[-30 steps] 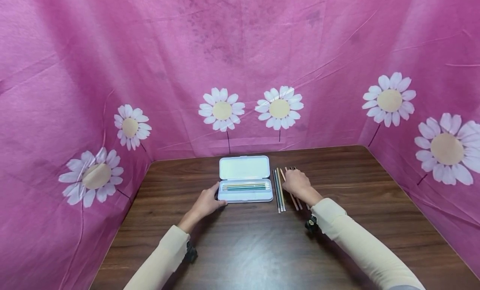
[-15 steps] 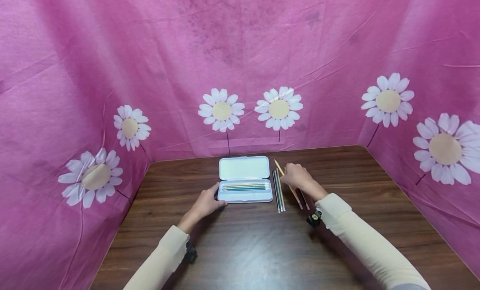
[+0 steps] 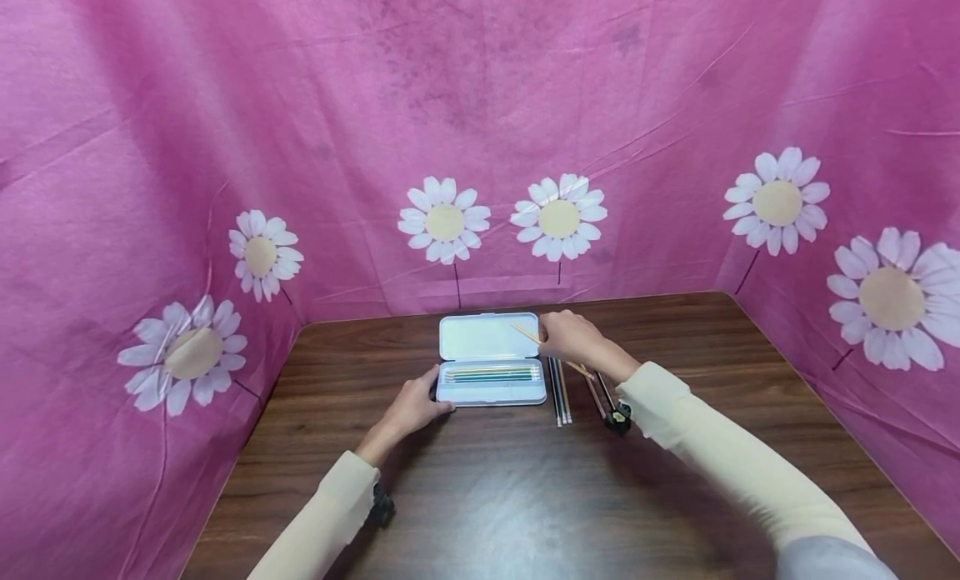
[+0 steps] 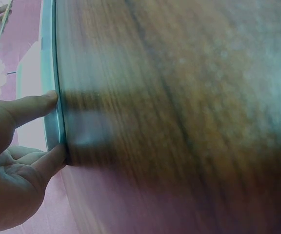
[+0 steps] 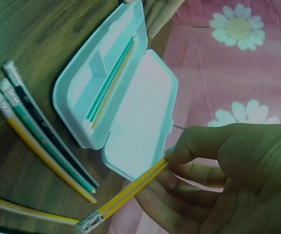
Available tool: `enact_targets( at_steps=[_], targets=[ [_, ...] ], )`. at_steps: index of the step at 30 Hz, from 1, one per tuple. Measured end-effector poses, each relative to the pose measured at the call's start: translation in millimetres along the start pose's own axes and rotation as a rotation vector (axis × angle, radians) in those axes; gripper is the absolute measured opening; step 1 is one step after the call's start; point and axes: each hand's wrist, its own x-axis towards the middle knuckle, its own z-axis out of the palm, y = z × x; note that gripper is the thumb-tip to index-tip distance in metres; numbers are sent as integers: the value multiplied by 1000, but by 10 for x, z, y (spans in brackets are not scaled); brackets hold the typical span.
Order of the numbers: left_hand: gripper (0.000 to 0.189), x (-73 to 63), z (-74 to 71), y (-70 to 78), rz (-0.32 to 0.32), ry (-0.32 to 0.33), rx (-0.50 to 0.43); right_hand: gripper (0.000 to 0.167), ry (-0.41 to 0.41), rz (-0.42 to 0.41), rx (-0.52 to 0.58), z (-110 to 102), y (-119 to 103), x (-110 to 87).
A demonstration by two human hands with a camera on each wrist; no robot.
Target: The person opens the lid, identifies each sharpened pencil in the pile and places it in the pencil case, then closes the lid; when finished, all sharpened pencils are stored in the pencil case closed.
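An open white pencil case [image 3: 457,395] lies on the table with several pencils [image 3: 491,373] in its rear compartment. My left hand [image 3: 412,403] holds the case at its left end. In the left wrist view its thumb and a fingertip sit on the case's edge [image 4: 49,73]. My right hand [image 3: 573,337] pinches a yellow pencil [image 5: 133,190] and is raised beside the lid [image 3: 480,338]. The pencil's tip overlaps the lid in the head view, and its eraser end points back under the hand. Three pencils, black, green [image 5: 48,139] and yellow, lie side by side right of the case.
More pencils [image 3: 597,397] lie on the wooden table [image 3: 450,497] under the right wrist, partly hidden by it. A pink cloth [image 3: 337,147] printed with white daisies stands around the table's back and sides.
My right hand has lifted the yellow pencil from the pencils at the right and moved it left and away, toward the lid. My left hand has stayed at the case.
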Motion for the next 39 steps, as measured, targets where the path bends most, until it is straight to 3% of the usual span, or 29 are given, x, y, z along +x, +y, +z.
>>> enact_targets(
  at_steps=[8,17,29,33,37,39],
  targets=[
    [85,-6,18,7,4,3,-4,6,-52,-110,-114,3,-258,186],
    [85,8,14,4,7,9,3,8,-95,-201,-164,87,-531,371],
    [84,7,10,2,5,2,-11,7,-84,-253,-257,403,-751,592],
    [86,75,75,-121,19,24,-27,10,-79,-244,-241,536,-769,621],
    [86,62,68,-114,14,30,-17,14,-62,-242,-233,646,-763,626],
    [85,5,4,-7,-4,9,-2,17,-53,-241,-241,701,-751,625]
  ],
)
